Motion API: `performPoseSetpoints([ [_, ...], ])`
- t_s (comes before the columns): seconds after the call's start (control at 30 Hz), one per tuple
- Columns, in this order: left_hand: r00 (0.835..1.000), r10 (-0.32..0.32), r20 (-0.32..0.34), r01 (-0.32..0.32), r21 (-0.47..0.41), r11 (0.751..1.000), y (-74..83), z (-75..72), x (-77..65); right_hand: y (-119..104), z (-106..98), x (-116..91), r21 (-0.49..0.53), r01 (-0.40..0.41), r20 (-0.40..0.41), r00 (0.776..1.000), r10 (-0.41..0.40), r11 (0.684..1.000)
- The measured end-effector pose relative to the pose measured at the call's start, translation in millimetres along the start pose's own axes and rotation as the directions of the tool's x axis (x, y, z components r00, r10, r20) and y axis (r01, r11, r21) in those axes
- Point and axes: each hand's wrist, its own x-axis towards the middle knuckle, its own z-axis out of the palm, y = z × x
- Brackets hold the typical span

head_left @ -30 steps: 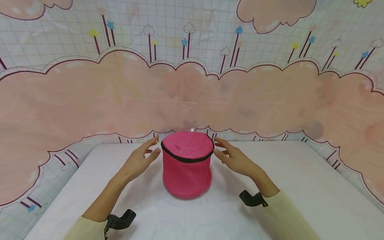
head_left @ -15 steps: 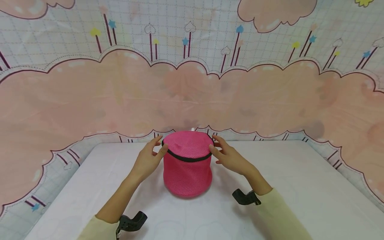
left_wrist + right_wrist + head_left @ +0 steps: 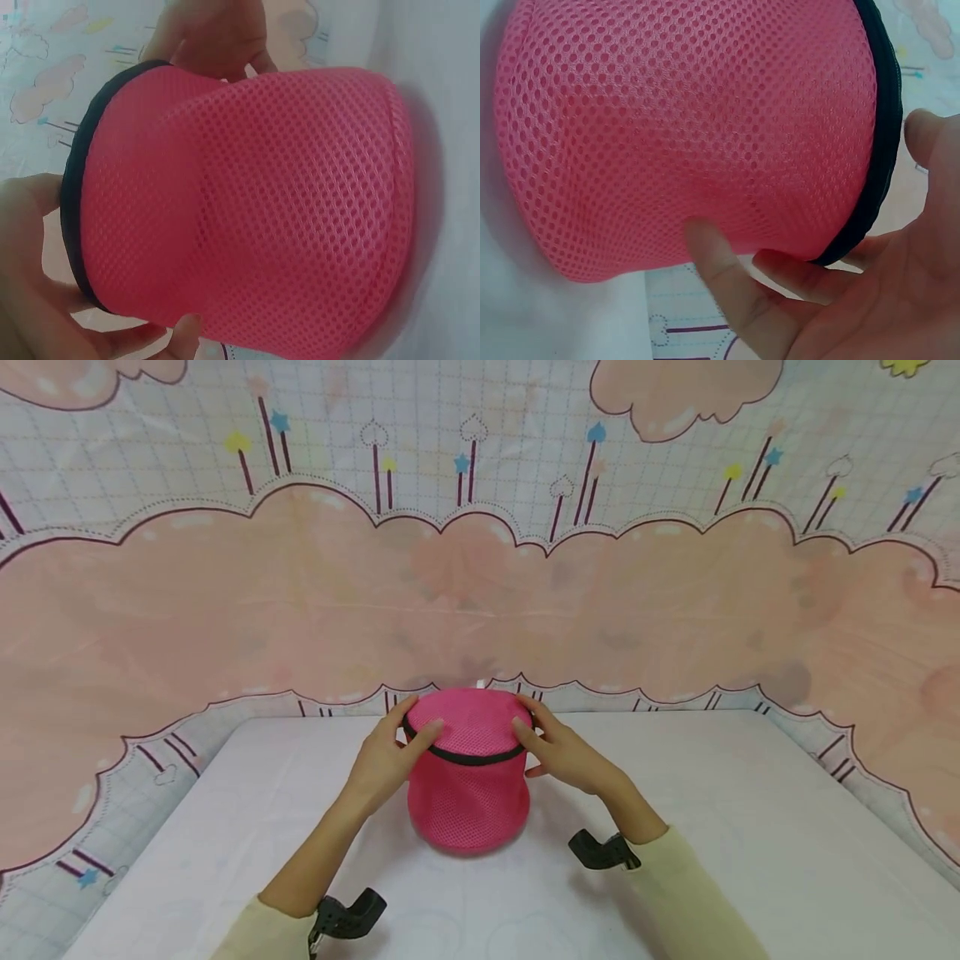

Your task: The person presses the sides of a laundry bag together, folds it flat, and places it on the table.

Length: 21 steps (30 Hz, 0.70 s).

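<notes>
A pink mesh laundry bag [image 3: 468, 802], cylinder-shaped with a black band around its top edge, stands upright on the white table [image 3: 697, 827]. My left hand [image 3: 386, 760] is at the left of its rim, thumb over the top and fingers along the side. On the opposite side, my right hand [image 3: 570, 756] lies around the rim in a similar way. The right wrist view shows spread, gently bent fingers [image 3: 735, 289] beside the mesh, with the thumb just off the black band. In the left wrist view, the left fingertips [image 3: 184, 334] meet the bag's side.
A patterned cloth backdrop [image 3: 480, 610] with clouds and candle shapes rises behind the table. Black wrist mounts [image 3: 348, 914] sit at the cuffs of both pale yellow sleeves [image 3: 693, 893]. A small white tag [image 3: 481, 683] shows behind the bag's top.
Both hands have moved inward from either side of the laundry bag to its rim, thumbs coming over the top. The bag has stayed in place.
</notes>
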Motion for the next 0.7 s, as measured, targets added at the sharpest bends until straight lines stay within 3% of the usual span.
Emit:
performPoseSetpoints([
  [0.33, 0.998, -0.043, 0.053, 0.051, -0.155, 0.987, 4.1, 5.0, -2.6, -0.5, 6.2, -1.4, 0.030, 0.012, -0.002, 1.000, -0.012, 0.999],
  [0.7, 0.997, -0.044, 0.062, 0.058, -0.246, 0.968, 6.3, 13.4, -8.5, -5.1, 14.5, -9.9, 0.057, 0.004, -0.012, 1.000, -0.004, 0.998],
])
